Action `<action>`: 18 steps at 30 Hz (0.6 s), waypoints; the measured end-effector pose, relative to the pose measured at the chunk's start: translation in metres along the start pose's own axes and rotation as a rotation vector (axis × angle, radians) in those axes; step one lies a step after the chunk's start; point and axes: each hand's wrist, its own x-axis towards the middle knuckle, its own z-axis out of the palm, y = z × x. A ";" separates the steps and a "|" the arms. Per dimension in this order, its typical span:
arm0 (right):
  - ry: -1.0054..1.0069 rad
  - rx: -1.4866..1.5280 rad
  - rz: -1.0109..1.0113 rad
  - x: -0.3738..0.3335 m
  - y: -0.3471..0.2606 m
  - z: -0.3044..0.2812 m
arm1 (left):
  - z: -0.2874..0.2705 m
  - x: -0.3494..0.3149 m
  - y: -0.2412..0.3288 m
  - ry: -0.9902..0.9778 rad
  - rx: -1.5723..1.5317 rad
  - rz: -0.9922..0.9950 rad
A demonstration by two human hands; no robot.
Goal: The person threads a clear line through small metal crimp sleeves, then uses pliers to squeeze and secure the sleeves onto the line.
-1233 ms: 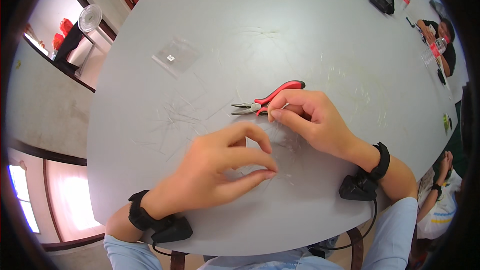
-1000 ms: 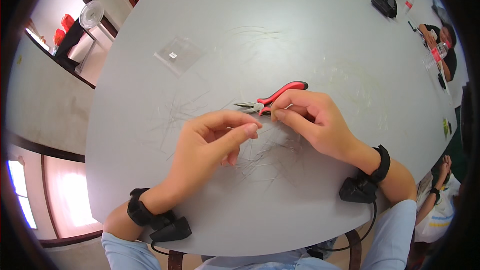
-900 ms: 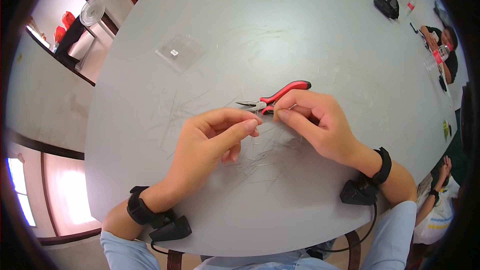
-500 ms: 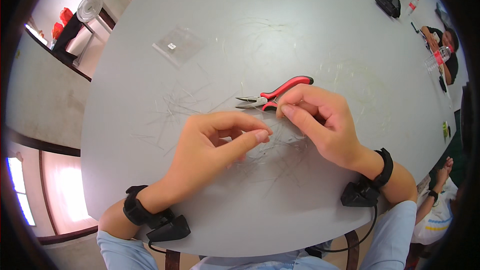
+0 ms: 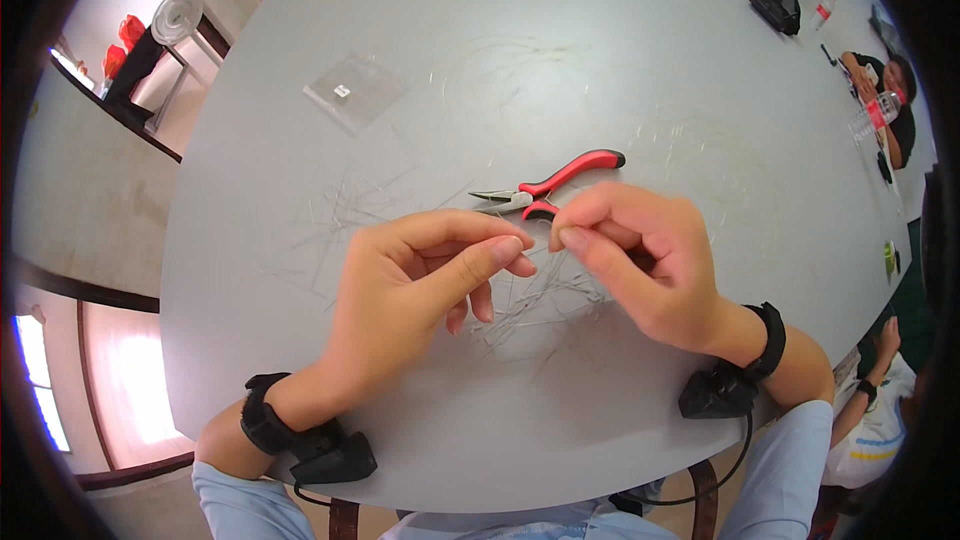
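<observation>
My left hand [image 5: 405, 285] is closed in a pinch, thumb against index finger, over the middle of the table; whatever it may hold is too fine to see. Close beside it, my right hand [image 5: 650, 255] pinches what looks like a thin clear strand [image 5: 541, 223], faintly visible at the fingertips. Just beyond both hands lie needle-nose pliers [image 5: 570, 172] with red and black handles, jaws pointing left. Under and between the hands is a loose pile of short thin strands [image 5: 545, 305]. More cut strands [image 5: 345, 210] are scattered to the left.
A clear zip bag [image 5: 355, 95] with a small white label lies at the far left. Longer curled strands [image 5: 690, 145] rest to the right. Bottles [image 5: 878, 112], a black case [image 5: 775, 6] and two other people are along the right side of the grey table [image 5: 430, 460].
My left hand has moved slightly up and left, its thumb now flatter along the index finger. The right hand has shifted only a little. The pliers remain in place.
</observation>
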 end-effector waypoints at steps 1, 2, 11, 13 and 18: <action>-0.001 -0.028 -0.038 -0.001 0.000 0.001 | 0.000 0.001 0.000 -0.001 -0.038 -0.043; -0.002 -0.027 -0.035 -0.001 0.000 0.002 | 0.001 0.001 0.000 -0.002 -0.076 -0.087; 0.018 -0.114 -0.073 -0.002 -0.005 0.007 | 0.000 -0.001 0.001 -0.031 -0.093 -0.143; 0.026 -0.135 -0.080 -0.003 -0.003 0.009 | -0.001 -0.001 -0.002 -0.036 -0.092 -0.148; 0.014 -0.166 -0.111 -0.003 0.000 0.012 | -0.003 -0.002 -0.006 -0.054 -0.095 -0.149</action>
